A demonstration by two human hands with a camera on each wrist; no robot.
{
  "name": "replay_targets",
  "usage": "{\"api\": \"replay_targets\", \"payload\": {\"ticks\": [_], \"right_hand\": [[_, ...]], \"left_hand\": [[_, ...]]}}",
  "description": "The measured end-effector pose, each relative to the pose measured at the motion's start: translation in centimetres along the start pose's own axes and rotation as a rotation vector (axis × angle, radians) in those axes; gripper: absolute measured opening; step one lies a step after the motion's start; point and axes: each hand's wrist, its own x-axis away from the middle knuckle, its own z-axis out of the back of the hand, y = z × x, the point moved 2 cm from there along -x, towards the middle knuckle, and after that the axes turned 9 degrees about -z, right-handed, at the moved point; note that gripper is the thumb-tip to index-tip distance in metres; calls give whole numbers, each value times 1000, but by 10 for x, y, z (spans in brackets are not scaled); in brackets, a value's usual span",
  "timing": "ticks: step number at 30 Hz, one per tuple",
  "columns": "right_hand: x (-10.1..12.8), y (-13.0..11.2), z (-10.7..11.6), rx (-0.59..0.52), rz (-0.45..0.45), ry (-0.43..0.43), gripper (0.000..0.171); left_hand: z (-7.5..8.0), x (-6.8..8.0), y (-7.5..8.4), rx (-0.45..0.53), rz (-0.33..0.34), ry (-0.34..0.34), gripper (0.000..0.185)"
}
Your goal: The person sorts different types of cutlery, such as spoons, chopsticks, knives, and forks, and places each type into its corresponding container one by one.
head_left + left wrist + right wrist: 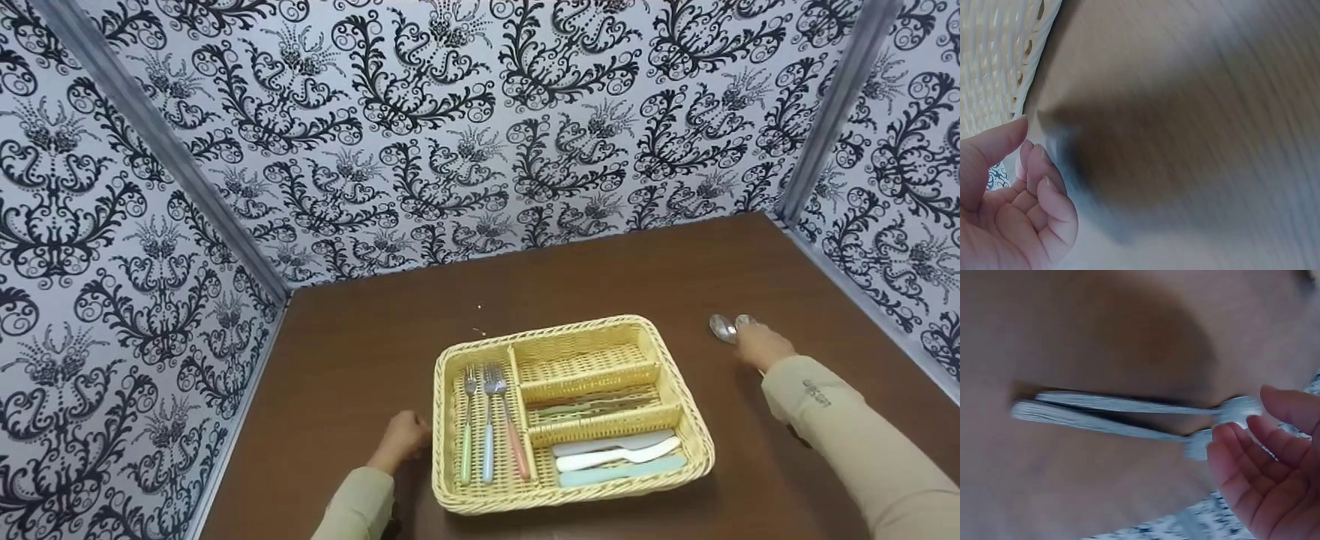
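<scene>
Patterned black-and-white walls enclose a brown table (360, 352). At its centre sits a wicker cutlery tray (450, 487) holding three forks (489, 427) and knives (615, 454). Right of the tray, the right hand (761, 345) hovers over two spoons (724, 328), fingers loosely curved, gripping nothing. Left of the tray rests the left hand (401, 439), loosely curled and empty.

- The basket (571, 491) sits in the middle of the table (360, 352).
- Three forks (489, 427) lie in its part at 9 o'clock.
- Knives (619, 454) lie in its part at 4 o'clock.
- Two spoons (724, 328) lie on the table at 2 o'clock from the basket.
- The right hand (761, 345) is at the spoons.
- The left hand (401, 439) is just beside the basket at 9 o'clock.
</scene>
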Motion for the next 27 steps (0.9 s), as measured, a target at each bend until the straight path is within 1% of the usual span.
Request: {"api": "replay_targets", "payload": {"ticks": [2,6,7,9,12,13,15,17,18,19,21,23,24,27], "right_hand": [[-2,9,-4,-21,-31,0,23],[-3,20,-12,-47,-59,1,19],[-3,23,-14,-54,-64,12,20],[-4,27,-16,-64,-74,62,20],[-3,33,-18,-82,-92,129,26],[-3,35,-18,-88,-99,126,26],[-2,39,-18,-97,-116,90,25],[0,42,-19,-109,-126,53,20],[0,43,-19,-113,-124,51,18],[0,43,-20,-122,-127,58,18],[0,45,-22,-140,-124,101,19],[-1,46,-24,-149,-118,138,21],[-1,47,-26,-153,-124,142,22],[-2,48,-30,-152,-140,114,22]], "left_hand": [[1,-1,-1,12,-7,-3,37],[1,0,-4,43,-5,-9,37],[2,0,-5,49,-4,-10,37],[3,0,-5,51,-1,-5,37],[8,0,-5,40,10,17,38],[9,0,-6,39,10,24,38],[13,-1,-7,37,16,36,38],[15,0,-9,31,21,45,34],[16,1,-9,30,23,45,31],[17,1,-10,28,23,44,28],[18,2,-11,21,24,47,23],[19,3,-11,32,24,41,23],[20,4,-12,45,21,34,24],[21,4,-13,78,19,21,29]]}}
